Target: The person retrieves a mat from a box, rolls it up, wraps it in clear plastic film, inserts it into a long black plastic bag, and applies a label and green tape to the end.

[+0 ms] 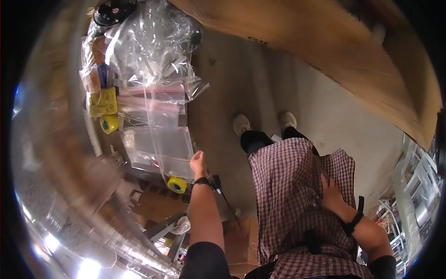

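My left hand [198,162] is at the right edge of the worktable, beside a stack of flat clear plastic bags [160,144]. Its fingers are curled in, and whatever they may hold is hidden. Close to that wrist sits a yellow tape roll [177,184]. My right hand [331,194] rests on the checked apron [283,186] at my front, fingers apart and flat on the cloth, holding nothing.
Crumpled clear plastic [153,42] is heaped at the table's far end, near a black fan [113,11]. Another yellow tape roll [109,124] lies at the left. A large cardboard sheet [325,42] spans the upper right. Wrapped goods [418,204] stand at the right.
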`<act>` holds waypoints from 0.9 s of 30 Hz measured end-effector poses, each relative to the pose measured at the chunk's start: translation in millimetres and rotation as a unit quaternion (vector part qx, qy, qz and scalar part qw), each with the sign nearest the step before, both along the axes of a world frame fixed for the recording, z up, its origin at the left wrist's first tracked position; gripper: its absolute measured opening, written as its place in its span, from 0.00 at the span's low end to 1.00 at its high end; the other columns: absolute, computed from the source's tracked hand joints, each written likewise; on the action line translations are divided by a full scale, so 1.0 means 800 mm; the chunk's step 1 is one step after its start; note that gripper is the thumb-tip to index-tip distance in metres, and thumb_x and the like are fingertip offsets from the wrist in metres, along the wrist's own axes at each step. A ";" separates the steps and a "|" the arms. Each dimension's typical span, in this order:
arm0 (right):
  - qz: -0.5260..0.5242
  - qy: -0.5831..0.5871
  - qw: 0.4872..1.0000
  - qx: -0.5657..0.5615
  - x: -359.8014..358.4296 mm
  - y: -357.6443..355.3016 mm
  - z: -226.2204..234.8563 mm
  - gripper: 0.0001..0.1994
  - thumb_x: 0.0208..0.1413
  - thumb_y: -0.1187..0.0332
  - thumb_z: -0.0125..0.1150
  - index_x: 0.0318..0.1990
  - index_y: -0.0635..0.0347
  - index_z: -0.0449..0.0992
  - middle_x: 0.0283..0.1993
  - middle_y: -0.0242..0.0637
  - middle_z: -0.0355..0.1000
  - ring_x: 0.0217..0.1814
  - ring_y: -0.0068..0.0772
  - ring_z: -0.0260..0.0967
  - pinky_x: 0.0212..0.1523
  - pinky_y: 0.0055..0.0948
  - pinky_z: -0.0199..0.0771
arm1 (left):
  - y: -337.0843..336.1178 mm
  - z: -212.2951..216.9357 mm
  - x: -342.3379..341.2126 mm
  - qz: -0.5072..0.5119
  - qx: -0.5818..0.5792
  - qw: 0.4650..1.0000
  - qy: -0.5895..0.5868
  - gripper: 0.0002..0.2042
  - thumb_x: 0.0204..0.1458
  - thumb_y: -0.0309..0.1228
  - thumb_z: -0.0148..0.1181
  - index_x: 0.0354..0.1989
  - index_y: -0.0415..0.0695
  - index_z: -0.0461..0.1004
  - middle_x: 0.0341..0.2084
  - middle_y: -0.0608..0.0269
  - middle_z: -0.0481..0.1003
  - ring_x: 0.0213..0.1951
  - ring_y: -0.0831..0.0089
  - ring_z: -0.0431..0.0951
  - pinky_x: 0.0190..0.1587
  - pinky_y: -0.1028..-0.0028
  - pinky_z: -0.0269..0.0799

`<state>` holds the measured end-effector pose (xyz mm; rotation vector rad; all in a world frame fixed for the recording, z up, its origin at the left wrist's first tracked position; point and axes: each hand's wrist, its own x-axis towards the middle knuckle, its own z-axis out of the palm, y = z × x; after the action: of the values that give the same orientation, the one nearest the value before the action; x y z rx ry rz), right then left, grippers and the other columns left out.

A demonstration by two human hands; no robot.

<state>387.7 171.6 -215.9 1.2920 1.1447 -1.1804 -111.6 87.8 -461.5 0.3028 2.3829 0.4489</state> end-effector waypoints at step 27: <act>-0.428 0.017 0.893 0.137 0.139 -0.028 -0.022 0.22 0.54 0.62 0.57 0.53 0.66 0.66 0.50 0.45 0.69 0.54 0.34 0.65 0.55 0.28 0.62 | 0.069 -0.038 -0.097 0.219 0.119 0.967 -0.052 0.15 0.56 0.42 0.56 0.29 0.41 0.67 0.23 0.69 0.69 0.22 0.79 0.67 0.28 0.80 0.68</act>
<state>498.6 149.6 -233.5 2.1193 0.7722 -1.7009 -189.1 142.7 -491.7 -0.1475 2.2886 0.9344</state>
